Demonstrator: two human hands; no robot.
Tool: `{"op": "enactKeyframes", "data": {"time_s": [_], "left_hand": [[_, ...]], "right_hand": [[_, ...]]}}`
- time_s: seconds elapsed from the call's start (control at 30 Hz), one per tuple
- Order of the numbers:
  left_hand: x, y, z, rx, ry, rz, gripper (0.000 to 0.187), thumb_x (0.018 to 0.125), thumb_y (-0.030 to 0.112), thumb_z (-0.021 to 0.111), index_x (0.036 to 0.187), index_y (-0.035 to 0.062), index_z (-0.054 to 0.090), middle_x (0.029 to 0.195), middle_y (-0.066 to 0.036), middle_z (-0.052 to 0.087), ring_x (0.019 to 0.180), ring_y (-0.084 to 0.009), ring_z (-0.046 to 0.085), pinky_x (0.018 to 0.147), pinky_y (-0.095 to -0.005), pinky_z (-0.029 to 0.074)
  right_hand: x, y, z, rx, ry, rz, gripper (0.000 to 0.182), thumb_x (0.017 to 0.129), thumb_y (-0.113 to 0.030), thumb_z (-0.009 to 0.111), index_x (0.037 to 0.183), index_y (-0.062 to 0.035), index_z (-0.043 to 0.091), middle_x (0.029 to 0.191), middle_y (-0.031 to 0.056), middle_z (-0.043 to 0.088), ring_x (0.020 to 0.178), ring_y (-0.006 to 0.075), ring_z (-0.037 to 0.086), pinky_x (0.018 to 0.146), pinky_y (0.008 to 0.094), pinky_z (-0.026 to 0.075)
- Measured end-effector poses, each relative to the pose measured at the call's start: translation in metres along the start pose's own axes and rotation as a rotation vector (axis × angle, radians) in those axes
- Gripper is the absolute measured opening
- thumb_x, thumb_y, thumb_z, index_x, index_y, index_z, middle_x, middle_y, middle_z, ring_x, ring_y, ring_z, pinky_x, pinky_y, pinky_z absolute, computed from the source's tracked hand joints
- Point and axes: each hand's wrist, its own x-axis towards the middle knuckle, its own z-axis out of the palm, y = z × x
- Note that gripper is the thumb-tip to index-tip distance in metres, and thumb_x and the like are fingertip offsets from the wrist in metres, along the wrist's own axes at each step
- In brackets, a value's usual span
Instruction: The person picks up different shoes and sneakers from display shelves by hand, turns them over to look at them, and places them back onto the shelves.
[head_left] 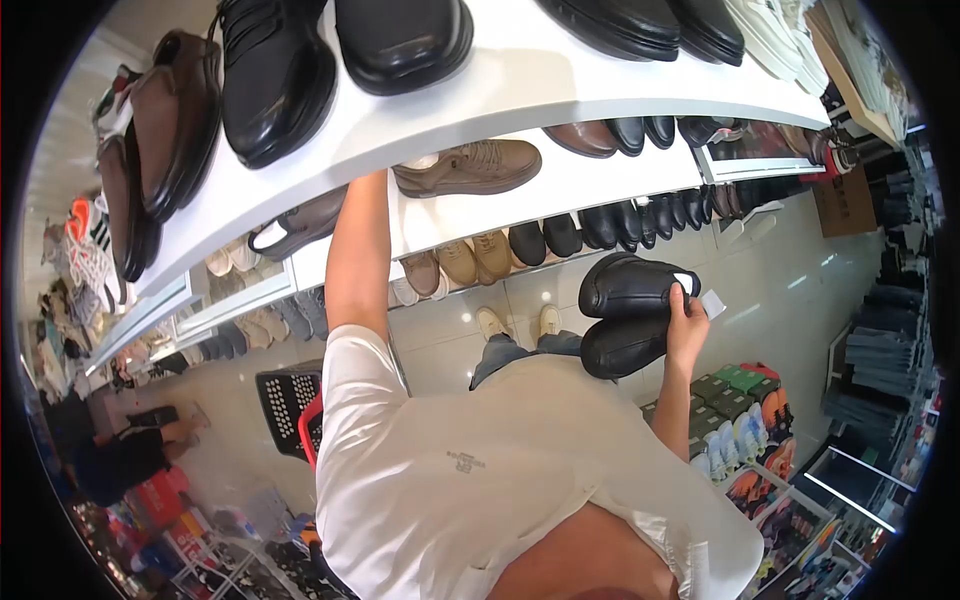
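Glossy black leather shoes (630,315), rounded toes, gripped in right hand (688,325).

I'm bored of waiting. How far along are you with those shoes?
Done: the shelves already hold rows of shoes. In hand: the right hand grips two black shoes with a white tag, while the left arm reaches up beside a brown shoe. Left: the black shoes are not on a shelf yet.
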Motion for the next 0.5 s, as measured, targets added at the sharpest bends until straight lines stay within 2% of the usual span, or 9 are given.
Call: {"op": "enactKeyframes", "data": {"time_s": [0.1, 0.27, 0.5], "left_hand": [[0.008, -0.002, 0.003, -0.021, -0.058, -0.053, 0.029, 0.087, 0.022, 0.064, 0.105, -0.0007, 0.063, 0.092, -0.017, 0.069, 0.073, -0.0305, 0.063, 0.066, -0.0399, 0.049], [0.03, -0.007, -0.019, -0.145, -0.202, -0.204, 0.027, 0.089, 0.021, 0.063, 0.106, 0.0006, 0.063, 0.091, -0.015, 0.068, 0.071, -0.0278, 0.062, 0.063, -0.0383, 0.048], [0.034, -0.002, -0.023, -0.22, -0.244, -0.307, 0.024, 0.09, 0.02, 0.062, 0.106, 0.0023, 0.062, 0.09, -0.013, 0.067, 0.067, -0.0241, 0.06, 0.058, -0.0361, 0.047]], "right_hand": [[-0.013, 0.007, -0.01, -0.052, -0.008, 0.096, 0.061, 0.088, -0.049, 0.068, 0.084, 0.0111, 0.062, 0.065, 0.0156, 0.056, 0.065, 0.0225, 0.049, 0.065, 0.0374, 0.043], [-0.024, 0.017, -0.021, -0.076, 0.025, 0.134, 0.06, 0.088, -0.049, 0.067, 0.083, 0.0114, 0.062, 0.064, 0.0164, 0.055, 0.064, 0.023, 0.049, 0.064, 0.0377, 0.043], [-0.026, 0.027, -0.02, -0.056, -0.012, 0.201, 0.059, 0.088, -0.046, 0.068, 0.09, 0.0125, 0.064, 0.073, 0.0233, 0.063, 0.069, 0.0262, 0.058, 0.071, 0.039, 0.046]]}}
